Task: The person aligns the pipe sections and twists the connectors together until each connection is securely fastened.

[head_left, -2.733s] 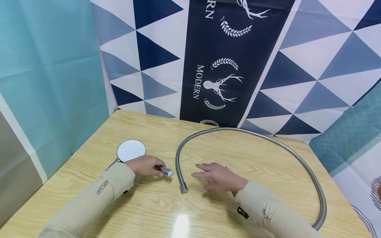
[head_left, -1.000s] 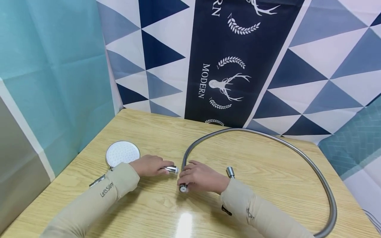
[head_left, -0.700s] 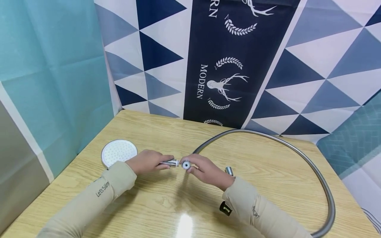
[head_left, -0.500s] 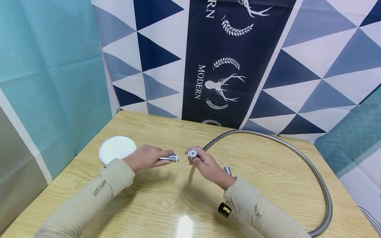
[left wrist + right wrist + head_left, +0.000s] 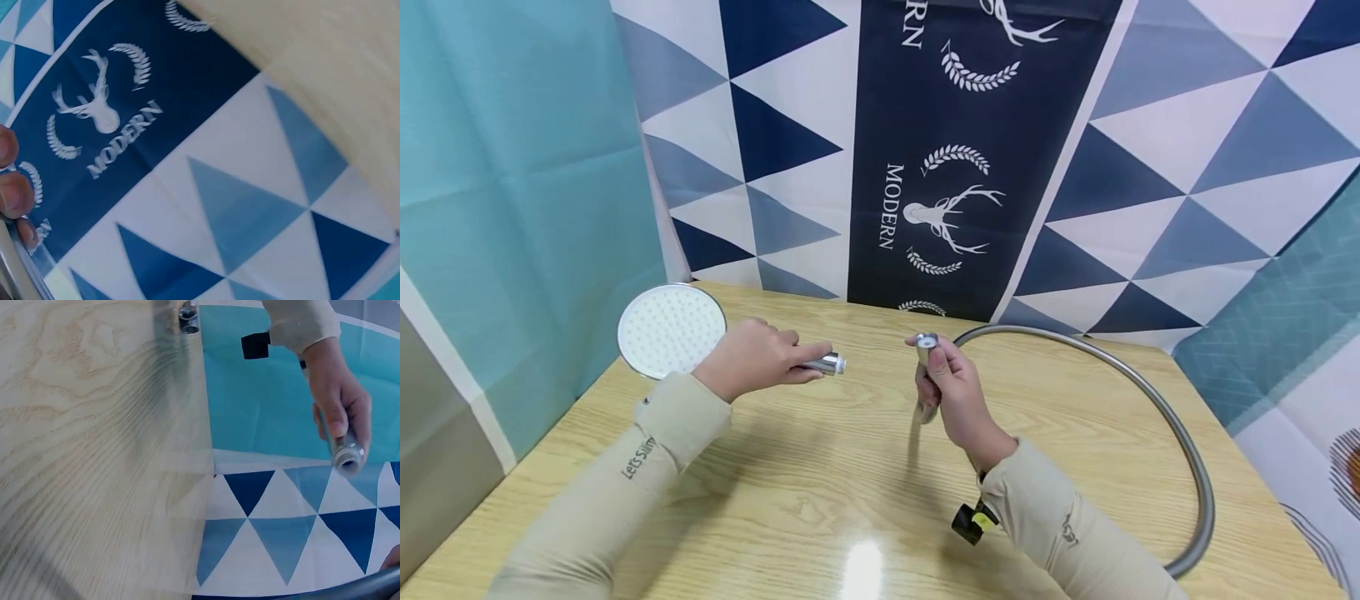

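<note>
My left hand grips the handle of a white-faced shower head, raised over the table at the left. The handle's threaded end sticks out past the fingers, pointing right. My right hand holds the end of a grey metal shower hose, the thumb against its chrome nut, whose opening faces up and toward me. A gap separates the nut from the handle's end. In the left wrist view, fingertips curl over the chrome handle at the left edge.
The rest of the hose loops across the right side of the wooden table. A small chrome fitting lies near the table's left edge. Patterned cloth hangs behind the table. A black strap piece hangs from the right cuff.
The right hand has gone from spread fingers to gripping the hose end and lifting it. The left hand has raised the shower head. Both came close together, then moved apart.
</note>
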Demonstrator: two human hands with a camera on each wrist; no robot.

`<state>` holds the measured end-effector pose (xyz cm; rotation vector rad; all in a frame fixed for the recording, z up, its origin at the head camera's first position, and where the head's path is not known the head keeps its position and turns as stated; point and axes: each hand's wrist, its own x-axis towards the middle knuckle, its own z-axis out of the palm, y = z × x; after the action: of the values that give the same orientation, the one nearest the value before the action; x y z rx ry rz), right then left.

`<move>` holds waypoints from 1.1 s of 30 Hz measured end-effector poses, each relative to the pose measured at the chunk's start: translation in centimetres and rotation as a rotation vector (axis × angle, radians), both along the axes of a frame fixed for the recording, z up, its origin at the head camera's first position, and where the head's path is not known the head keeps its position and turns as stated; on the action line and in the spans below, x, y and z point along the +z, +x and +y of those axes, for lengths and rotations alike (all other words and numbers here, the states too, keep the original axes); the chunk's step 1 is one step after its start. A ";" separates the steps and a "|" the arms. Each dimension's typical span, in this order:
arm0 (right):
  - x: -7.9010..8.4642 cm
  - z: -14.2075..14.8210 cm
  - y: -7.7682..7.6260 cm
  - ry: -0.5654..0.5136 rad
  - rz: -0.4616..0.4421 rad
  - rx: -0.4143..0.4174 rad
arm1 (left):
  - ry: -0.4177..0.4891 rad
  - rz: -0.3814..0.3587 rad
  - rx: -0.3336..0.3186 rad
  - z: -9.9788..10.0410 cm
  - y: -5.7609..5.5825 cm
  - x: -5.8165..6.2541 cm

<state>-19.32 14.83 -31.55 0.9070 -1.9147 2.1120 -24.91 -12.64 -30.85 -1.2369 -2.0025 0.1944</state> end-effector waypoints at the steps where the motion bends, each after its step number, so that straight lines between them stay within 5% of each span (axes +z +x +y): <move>1: 0.1 0.0 0.1 -0.010 -0.032 -0.024 | 0.004 0.005 -0.017 0.1 0.0 0.3; 6: 0.1 -0.1 0.2 0.014 -0.108 -0.130 | 0.004 0.020 -0.061 0.5 0.0 1.2; 10: -0.2 -0.3 0.2 0.040 -0.079 -0.149 | -0.014 0.002 -0.064 0.9 0.2 1.7; 20: -0.8 -0.9 0.5 -0.190 -0.140 -0.195 | -0.026 0.000 -0.166 1.2 0.6 2.9; 33: -1.4 -1.6 0.7 -0.049 -0.259 -0.222 | -0.085 -0.022 -0.173 1.2 1.0 3.8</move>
<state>-18.59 13.28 -32.98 0.4046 -1.9621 2.2170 -23.93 -11.42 -27.04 -1.4644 -1.9107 0.1824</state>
